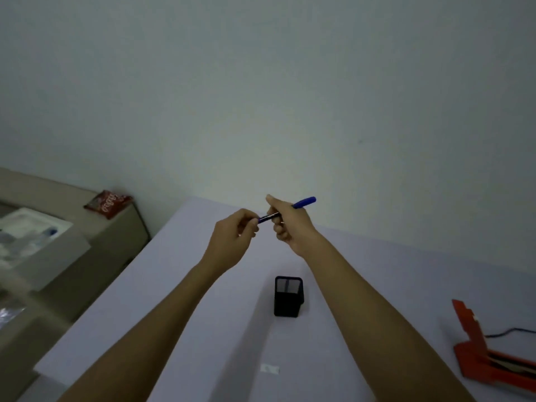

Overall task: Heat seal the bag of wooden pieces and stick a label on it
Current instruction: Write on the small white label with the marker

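Both my hands are raised above the far part of the pale table [179, 285]. My right hand [285, 224] grips a blue pen [303, 203] by its barrel, its blue end sticking out to the right. My left hand [237, 236] pinches the pen's dark left end with its fingertips. A small white label [269, 369] lies flat on the table near me. The orange heat sealer [481, 358] stands with its arm raised at the right edge. No bag of wooden pieces is in view.
A black mesh pen holder [288, 295] stands on the table between my forearms. The sealer's black cable [510, 332] runs off to the right. Left of the table are a white box [37, 245] and a red snack packet [108, 203] on a beige surface.
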The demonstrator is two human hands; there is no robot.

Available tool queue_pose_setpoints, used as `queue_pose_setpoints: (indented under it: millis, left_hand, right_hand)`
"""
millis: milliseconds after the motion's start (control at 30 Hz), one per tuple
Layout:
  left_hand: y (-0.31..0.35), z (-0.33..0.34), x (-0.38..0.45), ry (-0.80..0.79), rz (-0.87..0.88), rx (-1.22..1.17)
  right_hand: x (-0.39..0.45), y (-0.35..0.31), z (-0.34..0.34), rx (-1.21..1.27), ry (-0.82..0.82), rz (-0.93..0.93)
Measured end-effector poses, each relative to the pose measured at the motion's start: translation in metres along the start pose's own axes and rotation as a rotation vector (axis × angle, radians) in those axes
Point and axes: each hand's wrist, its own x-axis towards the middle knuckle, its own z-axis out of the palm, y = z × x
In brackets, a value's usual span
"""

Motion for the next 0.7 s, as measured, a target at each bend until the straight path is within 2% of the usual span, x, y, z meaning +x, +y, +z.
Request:
queue_pose_setpoints:
  millis: [100,167,267,333,400,500,600,633,700]
  left_hand:
    - [0.012,-0.012,0.001,-0.042,0.151,0.184]
    - [0.016,-0.016,0.001,-0.079,0.24,0.264]
    - [0.012,-0.012,0.003,-0.114,0.362,0.441]
    - [0.011,-0.01,0.005,-0.129,0.368,0.55]
    - [0.017,-0.01,0.006,-0.18,0.349,0.58]
    - [0.032,-0.013,0.011,-0.276,0.358,0.49]
    - [0.051,-0.017,0.015,-0.303,0.302,0.266]
    - [0.051,-0.019,0.016,-0.341,0.236,0.162]
    - [0.038,-0.03,0.012,-0.478,0.005,-0.158]
  right_hand:
    - [-0.013,-0.013,0.014,-0.216,0.032,-0.136]
    - [-0.018,-0.013,0.019,-0.234,0.025,-0.189]
    - [-0.02,-0.01,0.023,-0.258,0.135,-0.259]
    - [-0.02,-0.008,0.026,-0.285,0.172,-0.275]
    - [-0.02,-0.011,0.019,-0.226,0.137,-0.238]
    - [-0.024,-0.014,0.003,-0.098,0.066,-0.211]
    - [-0.026,-0.02,-0.004,-0.101,0.067,-0.24]
    - [-0.025,-0.026,-0.011,-0.038,0.121,-0.257]
    - [-0.022,-0.045,-0.043,0.24,0.269,-0.304]
